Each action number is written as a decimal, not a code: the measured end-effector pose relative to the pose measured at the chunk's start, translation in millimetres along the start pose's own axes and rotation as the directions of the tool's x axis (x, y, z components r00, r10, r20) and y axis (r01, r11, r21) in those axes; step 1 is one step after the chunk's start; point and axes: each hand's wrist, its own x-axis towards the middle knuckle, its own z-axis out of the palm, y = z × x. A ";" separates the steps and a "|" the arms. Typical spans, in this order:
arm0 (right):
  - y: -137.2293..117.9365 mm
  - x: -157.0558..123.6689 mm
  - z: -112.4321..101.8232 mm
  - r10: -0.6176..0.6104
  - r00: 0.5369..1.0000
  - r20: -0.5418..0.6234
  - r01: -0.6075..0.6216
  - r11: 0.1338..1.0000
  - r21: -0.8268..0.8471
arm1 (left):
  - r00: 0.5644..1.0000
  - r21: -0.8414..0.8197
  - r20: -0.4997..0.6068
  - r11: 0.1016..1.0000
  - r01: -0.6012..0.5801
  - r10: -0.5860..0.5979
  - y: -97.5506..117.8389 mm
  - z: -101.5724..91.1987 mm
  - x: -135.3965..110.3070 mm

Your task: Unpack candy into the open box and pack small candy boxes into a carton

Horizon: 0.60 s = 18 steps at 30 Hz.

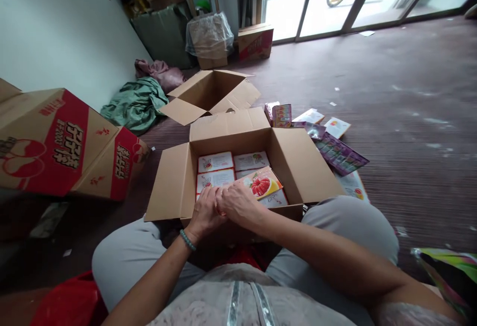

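Note:
In the head view my left hand (204, 212) and my right hand (238, 201) meet over the near side of an open cardboard box (233, 139). Their curled fingers close on the left end of a small carton (263, 183) printed with cut citrus fruit. That carton lies tilted above several white cartons (215, 160) with red edges, packed inside the box. My fingertips and the carton's gripped end are partly hidden by the hands themselves. The box's flaps are folded outward, and it stands between my bent knees.
A second open box (214, 91) stands just beyond. Flat printed packets (341, 154) lie to the right on the floor. At left is a large red-printed box (67, 142), with green cloth (136, 102) behind it. Glass doors (328, 3) stand at the back.

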 end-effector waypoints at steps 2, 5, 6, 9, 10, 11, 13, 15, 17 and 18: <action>-4.1 -3.0 -3.9 0.013 0.999 0.035 -0.013 1.000 -0.009 | 1.000 0.002 0.010 1.000 -0.005 0.005 0.3 -1.7 -2.6; -1.3 -13.2 -8.9 0.091 0.990 0.105 -0.091 0.996 -0.001 | 0.998 -0.013 0.057 1.000 -0.007 0.008 0.7 -4.4 -4.8; 2.4 -17.4 -9.7 0.112 0.985 0.132 -0.115 0.993 0.013 | 0.997 -0.024 0.078 1.000 -0.007 0.009 0.6 -5.0 -5.0; 24.2 -32.5 -9.1 0.199 0.962 0.186 -0.210 0.977 0.038 | 0.993 -0.039 0.106 0.998 0.049 -0.044 -0.8 -4.8 -4.2; 34.8 -38.8 -7.8 0.242 0.949 0.201 -0.254 0.967 0.034 | 0.992 -0.040 0.105 0.996 0.078 -0.074 -1.5 -4.2 -3.5; 46.6 -45.8 -6.1 0.290 0.932 0.218 -0.302 0.953 0.023 | 0.990 -0.041 0.103 0.994 0.104 -0.099 -2.0 -3.6 -2.4; 71.2 -61.5 -1.6 0.379 0.889 0.256 -0.393 0.920 0.003 | 0.985 -0.038 0.110 0.990 0.137 -0.132 -1.9 -2.9 1.5; 93.7 -77.6 3.3 0.437 0.850 0.294 -0.457 0.889 0.000 | 0.979 -0.035 0.148 0.989 0.146 -0.140 -0.3 -3.6 7.9; 111.9 -92.1 6.5 0.459 0.830 0.318 -0.491 0.871 0.023 | 0.972 -0.031 0.185 0.988 0.153 -0.145 1.3 -5.5 15.6; 119.7 -98.6 6.7 0.463 0.819 0.339 -0.504 0.862 0.043 | 0.968 -0.037 0.203 0.987 0.155 -0.145 1.1 -6.6 19.4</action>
